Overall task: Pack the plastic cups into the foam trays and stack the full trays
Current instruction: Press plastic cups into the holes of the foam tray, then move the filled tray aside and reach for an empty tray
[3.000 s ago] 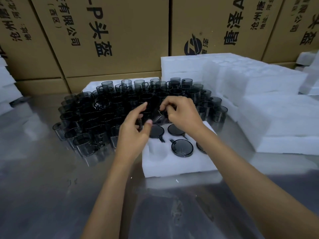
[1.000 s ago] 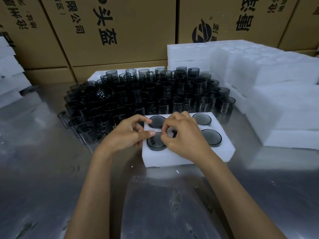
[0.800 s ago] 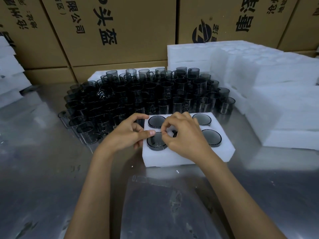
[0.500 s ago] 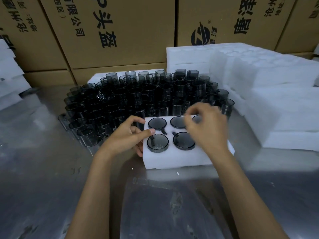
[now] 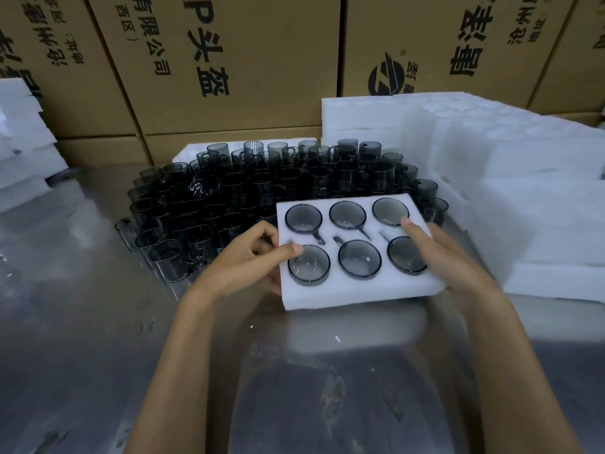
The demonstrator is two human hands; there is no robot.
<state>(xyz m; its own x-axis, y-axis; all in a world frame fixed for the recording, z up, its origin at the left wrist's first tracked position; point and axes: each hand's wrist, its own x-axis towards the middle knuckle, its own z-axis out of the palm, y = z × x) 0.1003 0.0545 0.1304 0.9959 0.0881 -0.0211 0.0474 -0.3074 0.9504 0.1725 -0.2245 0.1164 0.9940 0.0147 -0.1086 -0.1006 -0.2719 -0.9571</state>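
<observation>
We've got the foam tray (image 5: 360, 290) gripped at both ends. Left hand (image 5: 242, 260) and right hand (image 5: 435, 253) fingers curl around it, all six cups (image 5: 359, 262) seated.

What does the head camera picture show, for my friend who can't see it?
Two hands, left and right, grip a white foam tray with six dark cups in its holes. Behind it stand loose cups, foam stacks and cardboard boxes.

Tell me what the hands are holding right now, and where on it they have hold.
Both hold the full foam tray: left hand grips its left edge, right hand its right edge, thumbs on top.
</observation>
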